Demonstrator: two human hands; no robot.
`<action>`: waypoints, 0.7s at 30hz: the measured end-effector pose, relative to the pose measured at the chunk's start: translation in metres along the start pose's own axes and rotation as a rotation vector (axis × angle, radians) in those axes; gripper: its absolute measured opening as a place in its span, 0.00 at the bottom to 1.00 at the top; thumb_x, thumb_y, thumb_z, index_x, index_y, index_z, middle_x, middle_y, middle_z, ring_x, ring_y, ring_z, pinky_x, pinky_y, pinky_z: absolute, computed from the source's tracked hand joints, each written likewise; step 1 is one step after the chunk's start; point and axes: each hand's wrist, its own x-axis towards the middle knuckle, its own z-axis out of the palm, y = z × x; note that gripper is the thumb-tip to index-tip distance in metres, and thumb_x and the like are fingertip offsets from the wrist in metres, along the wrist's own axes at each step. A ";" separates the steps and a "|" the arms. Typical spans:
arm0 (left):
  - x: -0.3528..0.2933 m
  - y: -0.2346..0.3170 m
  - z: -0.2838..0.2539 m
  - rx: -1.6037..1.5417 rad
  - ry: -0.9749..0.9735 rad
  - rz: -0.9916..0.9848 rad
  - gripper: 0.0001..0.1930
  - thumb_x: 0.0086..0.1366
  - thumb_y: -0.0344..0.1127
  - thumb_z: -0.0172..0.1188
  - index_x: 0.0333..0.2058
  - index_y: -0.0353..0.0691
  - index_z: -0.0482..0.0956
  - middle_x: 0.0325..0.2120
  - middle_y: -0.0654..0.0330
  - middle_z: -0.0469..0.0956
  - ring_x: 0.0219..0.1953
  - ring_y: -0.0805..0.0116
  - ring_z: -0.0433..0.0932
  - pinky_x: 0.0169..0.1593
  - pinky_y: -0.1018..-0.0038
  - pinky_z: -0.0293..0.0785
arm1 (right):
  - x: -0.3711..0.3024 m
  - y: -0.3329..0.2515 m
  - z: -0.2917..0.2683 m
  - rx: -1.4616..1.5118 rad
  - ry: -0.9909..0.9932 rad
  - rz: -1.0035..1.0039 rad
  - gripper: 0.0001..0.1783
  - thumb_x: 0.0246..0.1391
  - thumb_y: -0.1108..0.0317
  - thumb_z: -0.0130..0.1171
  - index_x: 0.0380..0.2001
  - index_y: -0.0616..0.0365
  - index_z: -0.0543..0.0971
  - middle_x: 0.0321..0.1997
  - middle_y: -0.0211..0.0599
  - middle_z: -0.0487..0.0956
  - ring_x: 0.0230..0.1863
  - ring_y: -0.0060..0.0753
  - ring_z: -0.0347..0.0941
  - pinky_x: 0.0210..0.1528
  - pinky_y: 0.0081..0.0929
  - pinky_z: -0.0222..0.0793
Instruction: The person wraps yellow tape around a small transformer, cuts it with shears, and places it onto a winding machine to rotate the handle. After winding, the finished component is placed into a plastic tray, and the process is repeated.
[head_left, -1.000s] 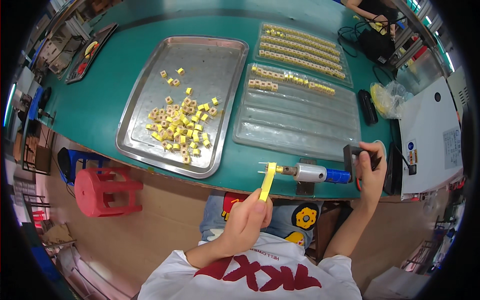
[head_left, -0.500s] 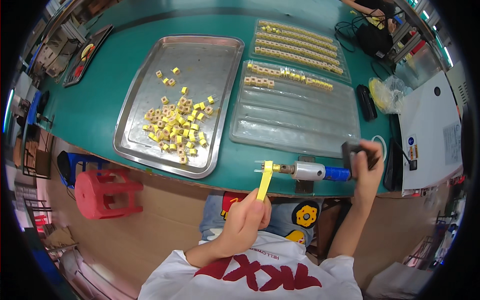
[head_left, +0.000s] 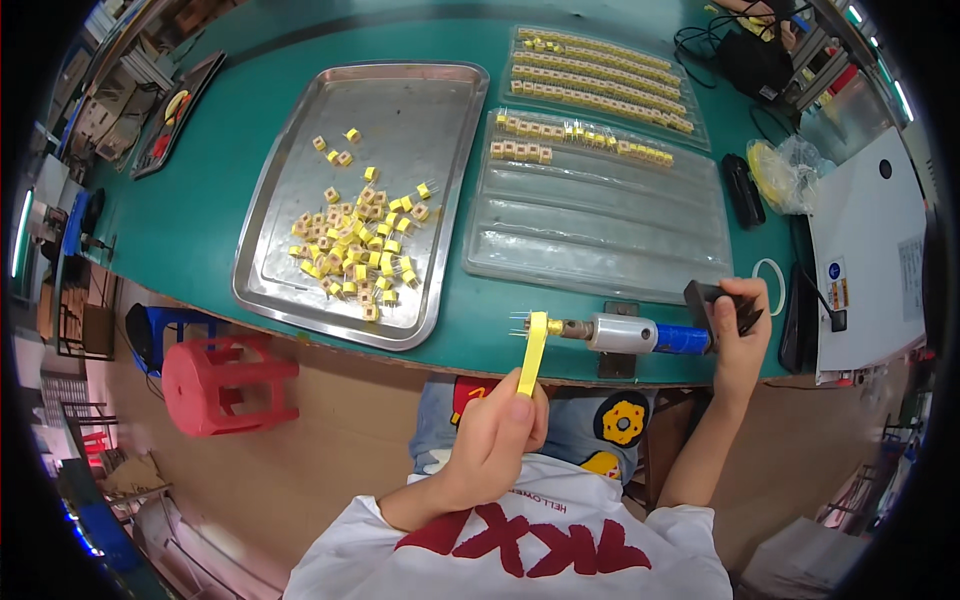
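Pinched in my left hand (head_left: 493, 440), a strip of yellow tape (head_left: 531, 370) runs up to a small coil part (head_left: 538, 325) with thin metal pins pointing left. That part sits on the left tip of a hand-crank winder (head_left: 625, 335), which has a silver body and a blue section. At the winder's right end my right hand (head_left: 742, 335) is closed around a black crank handle (head_left: 702, 298). My fingers hide part of the handle and the tape's lower end.
A metal tray (head_left: 458, 150) at left holds a pile of small yellow-wrapped coil parts (head_left: 355, 240). Right of it lies a clear plastic tray (head_left: 600, 235) partly filled with rows, and a fuller one (head_left: 600, 85) beyond. A white box (head_left: 870, 250) stands far right. A red stool (head_left: 215, 390) is below the table.
The whole view has shifted slightly. Both hands keep their grips, the left on the tape and the right on the crank handle, with little visible movement.
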 end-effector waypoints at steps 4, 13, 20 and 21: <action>0.004 0.004 0.000 0.016 0.033 -0.002 0.17 0.71 0.40 0.37 0.27 0.35 0.63 0.15 0.64 0.63 0.17 0.79 0.58 0.22 0.80 0.55 | -0.018 0.004 -0.006 -0.039 -0.067 0.114 0.10 0.51 0.72 0.61 0.37 0.59 0.72 0.29 0.28 0.71 0.22 0.11 0.60 0.23 0.10 0.53; 0.015 0.006 0.000 0.008 0.029 -0.034 0.16 0.71 0.39 0.37 0.26 0.36 0.63 0.14 0.64 0.63 0.17 0.79 0.57 0.23 0.80 0.55 | -0.056 -0.004 -0.021 0.089 -0.111 0.161 0.12 0.47 0.67 0.62 0.27 0.58 0.68 0.20 0.28 0.67 0.15 0.15 0.59 0.17 0.14 0.54; 0.023 0.009 -0.002 -0.009 0.038 -0.085 0.17 0.71 0.41 0.37 0.26 0.36 0.63 0.14 0.65 0.61 0.17 0.80 0.55 0.22 0.80 0.54 | -0.049 -0.029 -0.040 0.399 -0.109 -0.092 0.23 0.42 0.58 0.71 0.28 0.62 0.70 0.19 0.36 0.71 0.18 0.21 0.65 0.19 0.17 0.57; 0.024 0.010 -0.002 -0.038 0.038 -0.090 0.17 0.71 0.41 0.37 0.26 0.36 0.63 0.14 0.66 0.61 0.17 0.80 0.55 0.22 0.81 0.53 | -0.047 -0.028 -0.040 0.398 -0.114 -0.091 0.23 0.42 0.58 0.71 0.28 0.62 0.70 0.19 0.36 0.71 0.18 0.21 0.65 0.19 0.17 0.57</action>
